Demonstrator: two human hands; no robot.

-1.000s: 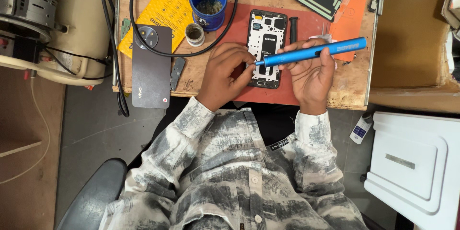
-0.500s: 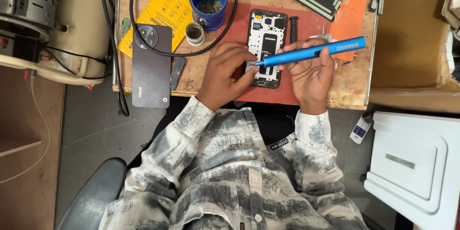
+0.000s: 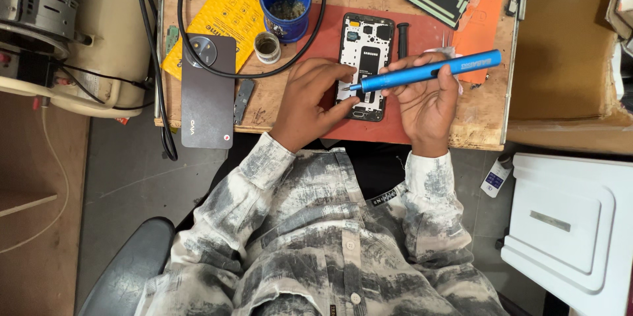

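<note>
Nearest the person, the right hand (image 3: pixel 427 102) grips a blue electric screwdriver (image 3: pixel 428 71), fingers curled round its barrel, its tip over the opened phone (image 3: pixel 364 59). The left hand (image 3: pixel 310 102) rests loosely curled on the phone's near edge, fingertips touching it. The phone lies on a red mat (image 3: pixel 428 29) on the wooden surface (image 3: pixel 484 108). Farther off stand a blue cup (image 3: pixel 285 3) and a dark back cover (image 3: pixel 208 95).

The opened smartphone (image 3: pixel 366 59) lies back-up and lengthwise on the red work mat (image 3: pixel 422 128), its rear cover off, showing a black frame, white inner plate and dark battery. The blue electric screwdriver (image 3: pixel 432 70) lies nearly level above it, thin bit tip at the phone's lower half.
</note>
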